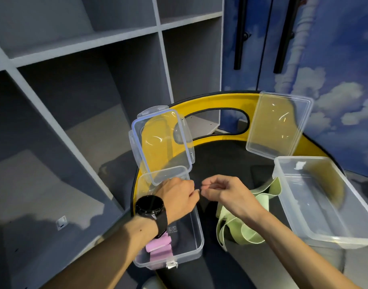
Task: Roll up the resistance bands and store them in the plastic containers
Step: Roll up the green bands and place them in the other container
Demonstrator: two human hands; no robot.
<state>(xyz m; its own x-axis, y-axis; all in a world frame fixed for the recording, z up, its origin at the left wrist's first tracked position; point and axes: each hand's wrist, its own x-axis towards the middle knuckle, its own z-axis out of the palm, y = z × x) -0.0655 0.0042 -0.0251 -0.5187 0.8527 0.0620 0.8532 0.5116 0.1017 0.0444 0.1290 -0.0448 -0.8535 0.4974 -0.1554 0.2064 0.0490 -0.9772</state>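
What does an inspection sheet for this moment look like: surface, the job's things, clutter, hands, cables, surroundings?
Surface: black seat pad with yellow rim.
Job's things: left container open, lid propped up, pink band rolled inside; right container open, nothing seen inside, its lid stands behind; green band lies unrolled between the containers.
Clutter: nothing seen.
Hands: left hand, with a black watch, and right hand have curled fingers meeting fingertip to fingertip; what they hold is unclear.
Cables: nothing seen.
Surroundings: grey shelving, cloud-printed wall.

grey shelving [85, 80], yellow-rimmed chair [220, 99]
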